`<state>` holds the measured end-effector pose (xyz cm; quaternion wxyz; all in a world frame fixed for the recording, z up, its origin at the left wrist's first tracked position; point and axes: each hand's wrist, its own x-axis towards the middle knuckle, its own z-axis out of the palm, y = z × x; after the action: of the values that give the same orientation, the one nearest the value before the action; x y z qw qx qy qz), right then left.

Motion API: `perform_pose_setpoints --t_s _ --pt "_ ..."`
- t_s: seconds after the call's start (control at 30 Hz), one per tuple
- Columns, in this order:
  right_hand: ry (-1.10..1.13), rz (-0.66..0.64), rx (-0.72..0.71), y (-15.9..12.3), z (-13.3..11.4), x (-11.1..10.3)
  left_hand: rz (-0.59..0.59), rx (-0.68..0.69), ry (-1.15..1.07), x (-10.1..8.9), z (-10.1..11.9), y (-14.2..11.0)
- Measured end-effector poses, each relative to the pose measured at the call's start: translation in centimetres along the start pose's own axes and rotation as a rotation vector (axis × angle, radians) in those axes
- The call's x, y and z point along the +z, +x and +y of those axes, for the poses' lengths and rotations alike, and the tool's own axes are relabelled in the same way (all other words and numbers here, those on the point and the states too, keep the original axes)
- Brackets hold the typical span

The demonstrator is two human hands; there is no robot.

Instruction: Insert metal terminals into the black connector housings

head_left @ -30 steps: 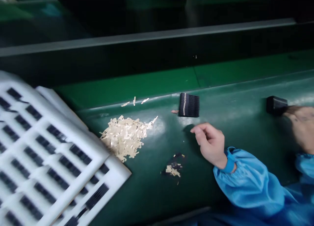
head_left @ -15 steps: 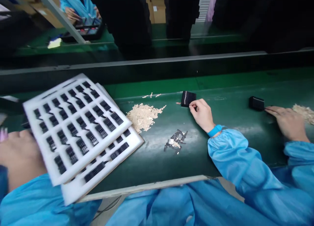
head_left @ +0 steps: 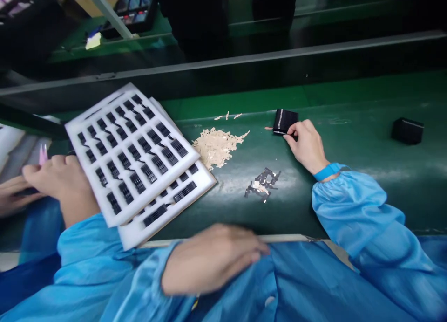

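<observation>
Far left, another person's hand (head_left: 57, 173) beside two stacked white foam trays (head_left: 104, 191), black parts (head_left: 149, 173) sitting in rows of slots. Next, beige scraps (head_left: 218, 147) on the green belt (head_left: 349, 145). Lower, left hand (head_left: 209, 261) blurred, flat and open, above belt edge. Then black comb-like stack (head_left: 285, 121), pinched by right hand (head_left: 307, 145). Far right, small black block (head_left: 407, 131).

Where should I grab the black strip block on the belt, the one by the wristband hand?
Come from the near right, where the wristband hand is, and pinch the black strip block across its two outer strips. It lies flat on the belt, and its strips sit side by side, so this likely keeps them together.
</observation>
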<state>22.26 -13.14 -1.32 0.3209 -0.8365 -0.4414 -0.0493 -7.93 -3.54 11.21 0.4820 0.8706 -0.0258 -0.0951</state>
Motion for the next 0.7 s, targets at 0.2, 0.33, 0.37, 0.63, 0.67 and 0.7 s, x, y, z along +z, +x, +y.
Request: perform_pose_setpoints --t_s 0.2,0.33,0.37,0.63,0.67,0.7 --pt "0.253 -0.044 -0.016 -0.8 -1.7 -0.8 0.652 -0.081 0.016 -1.1 -6.0 8.4" --pt "0.483 -0.301 -0.035 -2.2 -3.7 -0.7 0.695 0.011 -0.068 -0.8 -10.1 11.0" --pt "0.494 -0.338 -0.063 -2.5 -4.1 -0.7 0.679 0.03 -0.022 -0.4 -10.6 10.9" --pt "0.589 -0.333 0.158 -2.4 -4.7 -1.7 0.693 -0.134 -0.17 1.0 -11.8 9.8" --pt "0.574 -0.396 0.128 -2.2 -4.5 -2.0 0.728 -0.174 -0.299 1.0 -11.9 10.0" --pt "0.549 -0.49 0.064 -2.0 -4.3 -2.3 0.758 -0.206 -0.415 1.1 -11.9 10.1"
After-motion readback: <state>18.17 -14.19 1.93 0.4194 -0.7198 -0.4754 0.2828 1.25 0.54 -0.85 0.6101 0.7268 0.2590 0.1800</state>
